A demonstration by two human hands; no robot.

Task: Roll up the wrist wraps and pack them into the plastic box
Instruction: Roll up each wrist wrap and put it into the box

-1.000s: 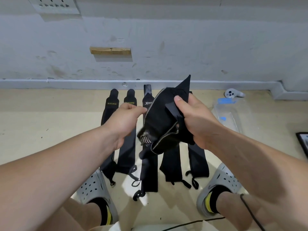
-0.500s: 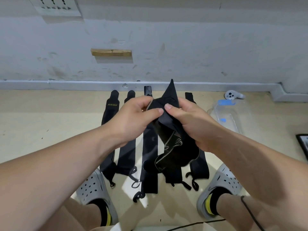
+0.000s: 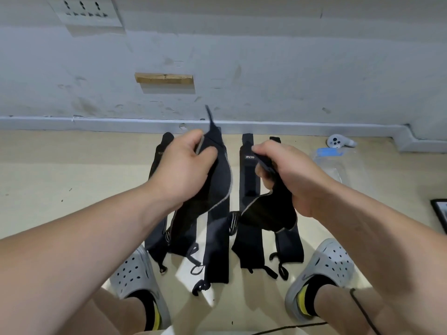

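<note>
I hold one black wrist wrap (image 3: 219,187) in the air between both hands, and it sags in a loop between them. My left hand (image 3: 186,168) grips one end, whose tip sticks up above my fingers. My right hand (image 3: 287,172) pinches the other end. Beneath them several more black wrist wraps (image 3: 250,182) lie flat side by side on the floor, with their thumb loops toward me. The clear plastic box (image 3: 330,153) with a blue clip sits on the floor to the right of my right hand.
A white handheld controller (image 3: 338,141) lies by the skirting board behind the box. A black-framed object (image 3: 440,213) shows at the right edge. My grey clogs (image 3: 131,272) flank the row of wraps. A thin cable (image 3: 290,328) runs along the bottom.
My hands have drawn apart sideways. The wrap, bunched up between them a moment ago, is now spread out and hangs in a loop from one hand to the other.
</note>
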